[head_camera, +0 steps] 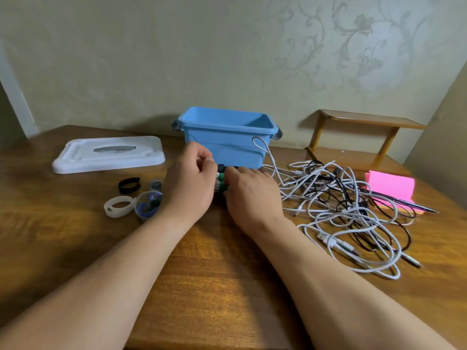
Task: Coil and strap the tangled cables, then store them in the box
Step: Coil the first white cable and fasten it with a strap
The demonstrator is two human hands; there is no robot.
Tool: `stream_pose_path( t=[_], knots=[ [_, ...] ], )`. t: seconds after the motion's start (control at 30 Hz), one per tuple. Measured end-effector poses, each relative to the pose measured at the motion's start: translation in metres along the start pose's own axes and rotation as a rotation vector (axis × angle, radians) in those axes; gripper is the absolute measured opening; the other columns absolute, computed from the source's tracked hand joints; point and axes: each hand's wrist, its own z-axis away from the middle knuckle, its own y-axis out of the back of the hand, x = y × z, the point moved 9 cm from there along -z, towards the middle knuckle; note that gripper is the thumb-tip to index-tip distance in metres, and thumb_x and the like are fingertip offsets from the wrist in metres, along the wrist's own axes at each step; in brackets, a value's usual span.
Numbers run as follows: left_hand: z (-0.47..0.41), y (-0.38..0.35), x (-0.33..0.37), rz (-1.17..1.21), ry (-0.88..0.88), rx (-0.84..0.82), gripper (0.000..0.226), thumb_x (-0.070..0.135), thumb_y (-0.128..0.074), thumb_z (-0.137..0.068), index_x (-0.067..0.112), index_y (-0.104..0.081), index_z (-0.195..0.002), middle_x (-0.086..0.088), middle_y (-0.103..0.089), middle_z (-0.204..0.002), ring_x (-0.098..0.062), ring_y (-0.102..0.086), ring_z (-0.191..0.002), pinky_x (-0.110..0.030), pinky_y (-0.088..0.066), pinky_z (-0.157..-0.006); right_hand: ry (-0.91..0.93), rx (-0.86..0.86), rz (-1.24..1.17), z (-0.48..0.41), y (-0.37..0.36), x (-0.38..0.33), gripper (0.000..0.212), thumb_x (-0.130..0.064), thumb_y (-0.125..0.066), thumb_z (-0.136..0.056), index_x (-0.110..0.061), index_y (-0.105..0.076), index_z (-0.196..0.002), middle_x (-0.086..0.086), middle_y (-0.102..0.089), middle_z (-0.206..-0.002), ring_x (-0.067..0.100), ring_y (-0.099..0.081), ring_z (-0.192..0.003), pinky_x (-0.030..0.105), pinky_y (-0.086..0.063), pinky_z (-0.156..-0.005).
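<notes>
One coil (217, 183) was gripped at centre by left hand (192, 178) and right hand (250, 194), its strap (222, 177) being fastened; a lift into the box (227, 145) seemed needed next.

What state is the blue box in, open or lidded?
Open. The blue box has no lid on; the white lid lies flat on the table beside it.

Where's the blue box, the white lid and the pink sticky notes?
Blue plastic box (232, 147): head view, on its front wall.
White rectangular plastic lid (108, 159): head view, on its flat top.
Pink paper sticky-note pad (390, 185): head view, on its top sheet.
</notes>
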Motion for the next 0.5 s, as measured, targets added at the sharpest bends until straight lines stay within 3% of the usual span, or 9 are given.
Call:
stream_pose_path(
  t=[0.1, 0.2, 0.33, 0.5],
  knots=[
    [0.004, -0.010, 0.000, -0.052, -0.023, -0.056, 0.006, 0.027, -0.057, -0.105, 0.026, -0.062, -0.101, 0.011, -0.066, -0.092, -0.016, -0.064, -0.089, -0.039, -0.055, -0.076, 0.020, 0.051, -0.010, 0.002, -0.001, -0.002, 0.016, -0.015, -0.073, -0.077, -0.018, -0.064, -0.089, 0.004, -0.063, -0.078, 0.033, -0.061, -0.070, 0.038, -0.041, -0.062],
    [0.008, -0.017, -0.002, -0.075, -0.020, -0.130, 0.007, 0.029, -0.057, -0.105, 0.027, -0.062, -0.101, 0.011, -0.066, -0.092, -0.010, -0.063, -0.086, -0.036, -0.055, -0.073, 0.025, 0.028, -0.045, 0.005, -0.006, -0.003, 0.014, -0.020, -0.066, -0.088, -0.019, -0.069, -0.101, 0.003, -0.064, -0.088, 0.030, -0.061, -0.082, 0.041, -0.048, -0.071],
    [0.015, -0.020, -0.001, -0.098, -0.035, -0.172, 0.005, 0.028, -0.057, -0.105, 0.027, -0.062, -0.102, 0.011, -0.066, -0.090, -0.003, -0.060, -0.083, -0.026, -0.044, -0.064, 0.008, 0.038, -0.102, 0.011, -0.002, -0.001, 0.008, -0.026, -0.059, -0.095, -0.021, -0.064, -0.100, 0.002, -0.061, -0.093, 0.027, -0.057, -0.087, 0.042, -0.049, -0.075],
    [0.019, -0.023, -0.001, -0.097, -0.052, -0.211, 0.007, 0.028, -0.057, -0.105, 0.029, -0.062, -0.099, 0.011, -0.066, -0.085, -0.008, -0.063, -0.079, -0.036, -0.054, -0.067, -0.028, 0.023, -0.161, 0.014, -0.002, 0.002, 0.006, -0.026, -0.056, -0.096, -0.022, -0.060, -0.096, 0.001, -0.062, -0.093, 0.026, -0.056, -0.086, 0.040, -0.045, -0.073]
  ],
)
